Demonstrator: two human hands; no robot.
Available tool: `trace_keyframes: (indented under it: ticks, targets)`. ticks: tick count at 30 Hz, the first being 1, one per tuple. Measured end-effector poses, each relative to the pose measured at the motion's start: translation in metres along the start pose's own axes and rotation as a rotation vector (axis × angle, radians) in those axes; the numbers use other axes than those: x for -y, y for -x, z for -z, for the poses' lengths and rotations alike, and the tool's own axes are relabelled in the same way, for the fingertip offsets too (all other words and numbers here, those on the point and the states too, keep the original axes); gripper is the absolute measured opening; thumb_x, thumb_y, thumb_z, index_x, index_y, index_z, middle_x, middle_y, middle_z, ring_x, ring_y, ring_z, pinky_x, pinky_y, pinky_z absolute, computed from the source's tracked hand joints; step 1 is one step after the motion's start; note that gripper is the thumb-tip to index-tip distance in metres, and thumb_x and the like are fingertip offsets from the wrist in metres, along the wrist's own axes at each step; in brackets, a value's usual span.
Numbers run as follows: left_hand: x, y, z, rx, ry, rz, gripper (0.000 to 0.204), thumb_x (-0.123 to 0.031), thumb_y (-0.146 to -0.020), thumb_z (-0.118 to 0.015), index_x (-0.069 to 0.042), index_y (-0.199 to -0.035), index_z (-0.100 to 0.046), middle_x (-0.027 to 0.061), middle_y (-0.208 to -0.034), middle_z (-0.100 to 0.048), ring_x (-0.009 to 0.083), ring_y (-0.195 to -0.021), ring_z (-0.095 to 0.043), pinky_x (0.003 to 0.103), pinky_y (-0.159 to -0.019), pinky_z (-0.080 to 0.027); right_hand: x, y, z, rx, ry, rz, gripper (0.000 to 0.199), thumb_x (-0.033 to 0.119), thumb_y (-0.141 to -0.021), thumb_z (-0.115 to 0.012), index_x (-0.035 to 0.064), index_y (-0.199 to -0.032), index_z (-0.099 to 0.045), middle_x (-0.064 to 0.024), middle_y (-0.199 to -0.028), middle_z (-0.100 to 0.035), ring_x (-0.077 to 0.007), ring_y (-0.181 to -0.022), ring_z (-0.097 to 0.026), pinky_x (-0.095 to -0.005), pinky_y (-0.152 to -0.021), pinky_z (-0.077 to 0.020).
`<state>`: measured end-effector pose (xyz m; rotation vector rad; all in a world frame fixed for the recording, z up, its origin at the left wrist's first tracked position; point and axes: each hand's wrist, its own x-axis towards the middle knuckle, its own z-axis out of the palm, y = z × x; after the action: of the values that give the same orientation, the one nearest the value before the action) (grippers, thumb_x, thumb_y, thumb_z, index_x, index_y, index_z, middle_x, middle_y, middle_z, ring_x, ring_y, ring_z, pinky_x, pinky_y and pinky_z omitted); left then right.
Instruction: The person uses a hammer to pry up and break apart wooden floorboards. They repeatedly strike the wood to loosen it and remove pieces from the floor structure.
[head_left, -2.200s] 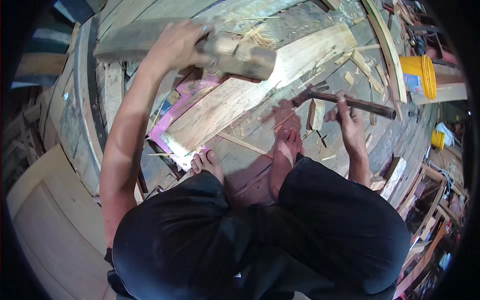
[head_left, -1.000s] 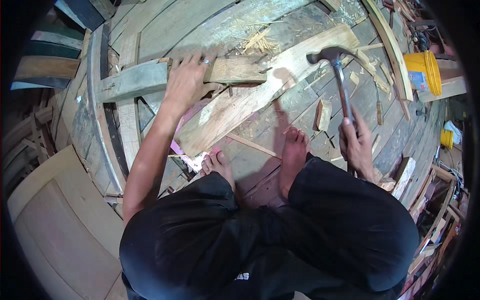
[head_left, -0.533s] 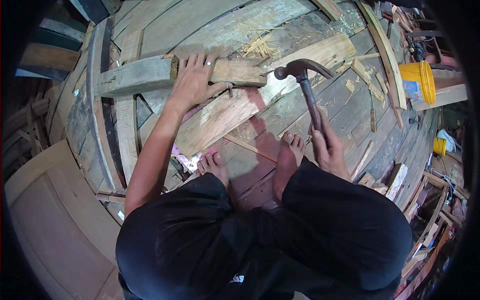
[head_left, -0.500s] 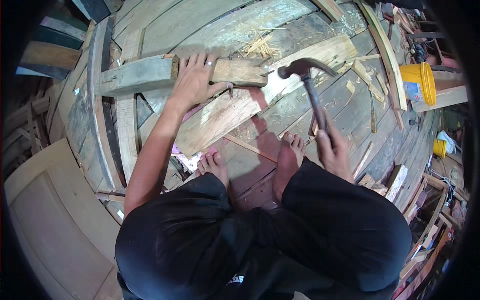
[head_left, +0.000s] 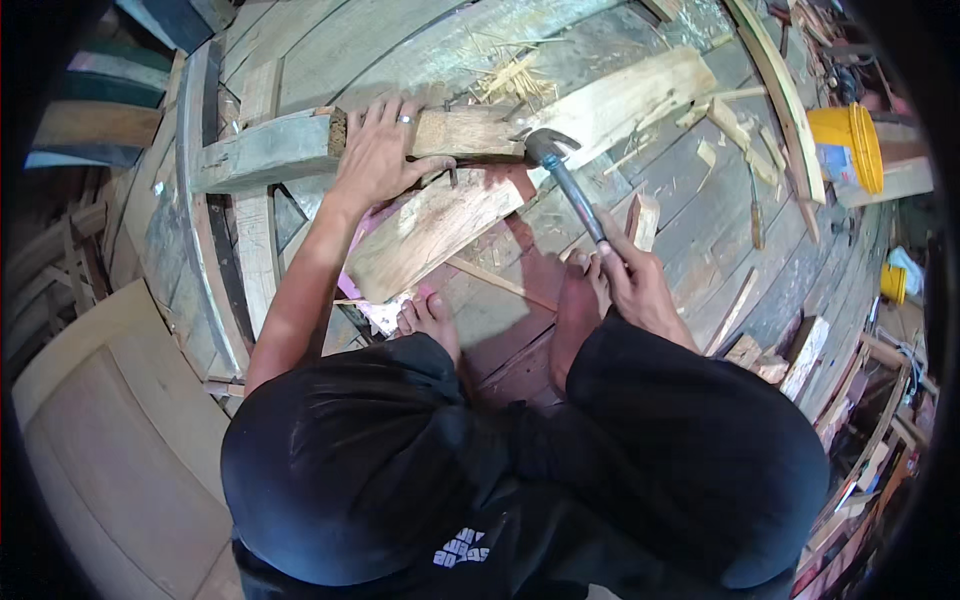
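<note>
A squared timber (head_left: 265, 152) lies across the floor, its narrower brown end (head_left: 465, 133) pointing right. My left hand (head_left: 383, 155) grips it from above where it narrows, the fingers over the top and the thumb along the near side. Dark nail-like pins stick out of the narrow end's far and near sides. In my right hand (head_left: 637, 283) is a claw hammer (head_left: 572, 190), held by the lower handle. Its head is at the narrow end's right tip; whether they touch I cannot tell. A pale board (head_left: 440, 235) lies slantwise beneath.
Wood splinters (head_left: 515, 78) lie in a heap beyond the timber. A chisel-like tool (head_left: 757, 225) rests on the plank floor at right, near loose offcuts. Further right stands a yellow bucket (head_left: 862, 150). A panelled wooden door (head_left: 120, 430) lies at lower left.
The hammer has swung left and down, its head now at the timber's right tip. My right hand moved slightly left with it. The left hand stays on the timber.
</note>
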<state>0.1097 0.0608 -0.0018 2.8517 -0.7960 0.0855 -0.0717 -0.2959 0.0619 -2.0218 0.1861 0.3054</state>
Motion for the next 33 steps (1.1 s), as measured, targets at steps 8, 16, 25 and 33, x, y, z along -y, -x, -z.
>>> trace_keyframes:
  ticks: [8, 16, 25, 33]
  targets:
    - [-0.002, 0.001, 0.001, 0.057, -0.008, 0.011, 0.094, -0.068, -0.085, -0.076, -0.002, -0.146, -0.051, 0.0225, -0.139, -0.057, 0.0405, -0.129, -0.052, 0.051, -0.104, -0.038, 0.043, 0.004, 0.039, -0.404, -0.502, 0.315, 0.061, 0.043, -0.119, -0.033, 0.0220, -0.171, -0.010, -0.0011, -0.078, -0.041, -0.0086, -0.047, -0.036, -0.0251, -0.041, -0.0321]
    - [0.002, 0.002, 0.003, 0.018, -0.020, -0.031, 0.096, -0.069, -0.084, -0.076, -0.003, -0.149, -0.051, 0.0226, -0.136, -0.058, 0.0401, -0.128, -0.053, 0.053, -0.104, -0.037, 0.011, 0.003, 0.000, -0.026, -0.024, 0.035, 0.052, 0.015, -0.115, -0.047, 0.0120, -0.166, -0.041, 0.0019, -0.076, -0.056, -0.0083, -0.066, -0.052, -0.0270, -0.061, -0.0449]
    - [0.004, 0.002, 0.003, 0.055, 0.010, -0.016, 0.094, -0.071, -0.086, -0.072, -0.003, -0.147, -0.052, 0.0230, -0.133, -0.058, 0.0411, -0.127, -0.054, 0.053, -0.103, -0.037, 0.015, 0.003, 0.009, -0.404, -0.497, 0.493, 0.062, 0.021, -0.116, -0.046, 0.0184, -0.173, -0.020, 0.0025, -0.074, -0.048, -0.0059, -0.053, -0.034, -0.0194, -0.049, -0.0307]
    - [0.007, 0.004, 0.000, -0.005, -0.021, -0.042, 0.099, -0.073, -0.085, -0.073, -0.004, -0.152, -0.048, 0.0241, -0.133, -0.058, 0.0422, -0.124, -0.055, 0.053, -0.103, -0.037, 0.023, 0.004, 0.026, -0.103, -0.023, 0.264, 0.053, 0.022, -0.115, -0.049, 0.0086, -0.165, -0.042, -0.0074, -0.078, -0.063, -0.0091, -0.057, -0.054, -0.0236, -0.057, -0.0430]
